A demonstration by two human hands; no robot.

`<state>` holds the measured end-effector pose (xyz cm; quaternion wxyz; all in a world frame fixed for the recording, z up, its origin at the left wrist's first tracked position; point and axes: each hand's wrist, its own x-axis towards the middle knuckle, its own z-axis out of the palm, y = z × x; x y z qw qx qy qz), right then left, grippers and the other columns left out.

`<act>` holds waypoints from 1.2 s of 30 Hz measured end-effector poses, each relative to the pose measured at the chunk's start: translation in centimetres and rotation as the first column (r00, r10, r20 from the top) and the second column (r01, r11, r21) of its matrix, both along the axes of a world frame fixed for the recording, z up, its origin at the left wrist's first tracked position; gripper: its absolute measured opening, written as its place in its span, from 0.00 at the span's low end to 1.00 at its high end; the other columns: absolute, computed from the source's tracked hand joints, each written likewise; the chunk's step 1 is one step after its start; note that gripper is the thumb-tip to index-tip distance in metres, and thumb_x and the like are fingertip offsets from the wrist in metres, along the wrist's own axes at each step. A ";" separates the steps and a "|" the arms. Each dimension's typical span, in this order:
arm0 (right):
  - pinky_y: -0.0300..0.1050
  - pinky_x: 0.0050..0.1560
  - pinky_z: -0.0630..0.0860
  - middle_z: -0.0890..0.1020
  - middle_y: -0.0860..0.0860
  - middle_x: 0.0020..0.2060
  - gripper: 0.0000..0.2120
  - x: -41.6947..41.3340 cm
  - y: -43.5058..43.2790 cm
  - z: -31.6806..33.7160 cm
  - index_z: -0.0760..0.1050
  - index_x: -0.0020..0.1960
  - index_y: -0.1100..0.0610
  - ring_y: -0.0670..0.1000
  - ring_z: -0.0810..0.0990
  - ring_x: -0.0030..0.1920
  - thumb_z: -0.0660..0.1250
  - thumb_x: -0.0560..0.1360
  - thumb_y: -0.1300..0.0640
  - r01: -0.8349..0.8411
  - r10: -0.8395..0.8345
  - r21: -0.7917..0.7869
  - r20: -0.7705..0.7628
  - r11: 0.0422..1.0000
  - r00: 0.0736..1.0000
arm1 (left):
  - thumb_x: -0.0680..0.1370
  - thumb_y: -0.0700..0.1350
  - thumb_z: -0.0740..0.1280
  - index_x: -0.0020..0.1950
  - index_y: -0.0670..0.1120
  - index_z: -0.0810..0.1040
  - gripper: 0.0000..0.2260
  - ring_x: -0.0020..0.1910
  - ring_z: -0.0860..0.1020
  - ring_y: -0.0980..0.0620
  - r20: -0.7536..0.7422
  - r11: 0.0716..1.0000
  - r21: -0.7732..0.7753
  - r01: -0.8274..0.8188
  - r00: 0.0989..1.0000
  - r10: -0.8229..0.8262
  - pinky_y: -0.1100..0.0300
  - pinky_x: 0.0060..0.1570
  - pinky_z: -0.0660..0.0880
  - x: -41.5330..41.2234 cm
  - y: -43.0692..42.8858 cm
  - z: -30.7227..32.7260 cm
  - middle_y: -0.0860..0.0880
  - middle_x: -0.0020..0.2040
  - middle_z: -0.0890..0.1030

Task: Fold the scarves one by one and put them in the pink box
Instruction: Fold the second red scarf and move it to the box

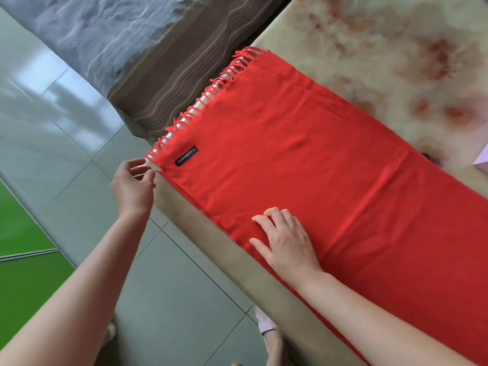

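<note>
Grey floor tiles (169, 299) are filling the 6 to 9 o'clock side of the view, with a green surface (23, 260) showing at 8 o'clock and a foot in a pale pink sock (266, 322) standing by the near edge of the counter (237, 262). Both bare forearms are reaching in from 6 o'clock.

The right hand (287, 244) is resting on the near long edge of the red scarf (303, 159), palm down, thumb spread and fingers slightly bent, pressing the cloth to the counter without gripping it. At 9 o'clock of it, off the counter's corner, the left hand (133, 188) is pinching the scarf's near corner between thumb and fingertips.

The scarf is lying spread flat along the counter, running from 10 o'clock toward 4 o'clock. A black label (187, 155) reading "Cashmere" is sitting near the pinched corner, and the fringe (211, 88) is hanging over the counter's end edge.

Farther off, the counter's marbled top is showing reddish blotches, and a sliver of the pink box (482, 161) is peeking in at 3 o'clock, just beyond the scarf's far edge. At 11 o'clock a brown striped cushion (179, 75) is lying under grey fabric (105, 25).
</note>
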<state>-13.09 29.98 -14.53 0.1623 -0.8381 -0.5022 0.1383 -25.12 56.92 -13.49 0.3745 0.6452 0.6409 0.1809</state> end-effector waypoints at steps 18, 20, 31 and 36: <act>0.41 0.33 0.71 0.75 0.47 0.34 0.13 -3.3 3.0 0.1 0.73 0.36 0.52 0.50 0.76 0.33 0.78 0.64 0.56 0.166 -0.163 0.056 -0.054 0.985 0.985 | 0.72 0.39 0.72 0.59 0.46 0.73 0.17 0.45 0.76 0.51 -0.107 0.992 -0.032 0.125 0.986 -0.128 0.57 0.49 0.71 0.4 0.3 0.5 0.51 0.41 0.77; 0.41 0.33 0.71 0.75 0.46 0.34 0.12 -3.3 2.9 0.0 0.72 0.37 0.52 0.50 0.76 0.34 0.77 0.65 0.57 0.180 -0.173 0.077 -0.089 0.981 0.981 | 0.73 0.39 0.72 0.58 0.48 0.73 0.16 0.44 0.76 0.50 -0.054 0.988 -0.070 0.135 0.989 -0.139 0.55 0.50 0.73 0.2 0.6 0.4 0.53 0.38 0.76; 0.42 0.34 0.68 0.76 0.47 0.36 0.09 -3.5 3.0 0.3 0.73 0.39 0.54 0.52 0.77 0.36 0.73 0.69 0.57 0.182 -0.177 0.028 -0.142 0.983 0.974 | 0.68 0.31 0.71 0.61 0.43 0.75 0.22 0.39 0.77 0.56 -0.021 0.970 -0.108 0.218 0.975 -0.221 0.66 0.42 0.74 0.2 1.0 0.5 0.53 0.40 0.77; 0.45 0.40 0.71 0.76 0.49 0.42 0.07 -3.2 5.2 1.1 0.74 0.44 0.54 0.53 0.77 0.43 0.71 0.71 0.54 0.142 -0.137 0.015 -0.173 0.990 0.975 | 0.71 0.36 0.70 0.62 0.46 0.73 0.21 0.36 0.74 0.62 -0.050 0.980 -0.050 0.191 0.980 -0.193 0.62 0.46 0.73 0.6 0.5 0.2 0.56 0.35 0.75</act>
